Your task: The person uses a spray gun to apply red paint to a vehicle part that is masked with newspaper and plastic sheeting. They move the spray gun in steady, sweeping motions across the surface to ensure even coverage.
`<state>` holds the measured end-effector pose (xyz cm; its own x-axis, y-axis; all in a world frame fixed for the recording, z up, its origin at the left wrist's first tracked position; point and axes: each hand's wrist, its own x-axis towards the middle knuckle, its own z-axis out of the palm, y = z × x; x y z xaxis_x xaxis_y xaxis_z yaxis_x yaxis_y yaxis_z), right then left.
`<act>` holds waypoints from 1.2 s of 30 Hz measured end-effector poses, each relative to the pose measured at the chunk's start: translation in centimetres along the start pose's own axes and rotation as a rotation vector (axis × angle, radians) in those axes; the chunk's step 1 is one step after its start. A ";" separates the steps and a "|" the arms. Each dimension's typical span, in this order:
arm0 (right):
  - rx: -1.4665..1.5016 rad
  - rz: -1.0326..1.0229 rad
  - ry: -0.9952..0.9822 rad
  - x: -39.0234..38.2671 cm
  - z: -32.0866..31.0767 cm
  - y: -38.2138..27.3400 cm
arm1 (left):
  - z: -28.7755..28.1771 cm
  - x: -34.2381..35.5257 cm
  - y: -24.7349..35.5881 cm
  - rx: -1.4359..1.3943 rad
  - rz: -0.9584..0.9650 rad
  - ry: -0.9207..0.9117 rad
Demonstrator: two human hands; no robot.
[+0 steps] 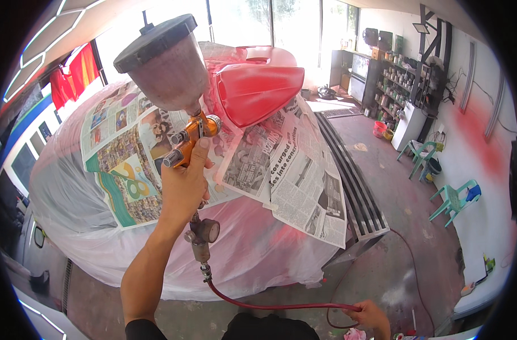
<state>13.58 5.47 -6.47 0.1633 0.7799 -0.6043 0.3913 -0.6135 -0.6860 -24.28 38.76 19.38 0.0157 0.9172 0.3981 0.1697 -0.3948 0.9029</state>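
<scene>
My left hand (184, 190) is wrapped round the grip of an orange paint spray gun (188, 144). A cloudy plastic paint cup (170, 71) with a dark lid sits tilted on top of the gun. Below the fist hang a pressure gauge (211, 231) and a metal fitting, joined to a dark red air hose (281, 307). At the lower right my right hand (371, 317) is closed on that hose. Beyond the gun is a glossy red curved panel (258, 93), with another red part (267, 54) behind it. Newspaper sheets (306, 190) lie under and around the panel.
Plastic sheeting (241, 266) covers the large rounded form under the newspapers. A slatted metal ramp (354, 181) runs along its right side. Green plastic chairs (455, 198) stand by the right wall, shelves of cans (395, 82) farther back. Hose also trails across the floor.
</scene>
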 end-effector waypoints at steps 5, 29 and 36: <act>0.056 -0.005 -0.035 0.7 0.5 -1.1 | -2.7 6.5 5.1 0.077 -0.090 -0.008; -0.024 -0.363 -0.250 4.5 -13.7 -9.2 | 4.9 24.9 12.3 0.358 -0.243 0.061; -0.019 -0.461 -0.278 6.3 -15.3 -9.1 | 7.4 26.0 13.1 0.432 -0.268 0.084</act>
<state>24.91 17.90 2.16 -0.2741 0.9038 -0.3286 0.3829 -0.2109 -0.8994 -14.38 57.83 40.39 -0.1599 0.9687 0.1898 0.5491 -0.0725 0.8326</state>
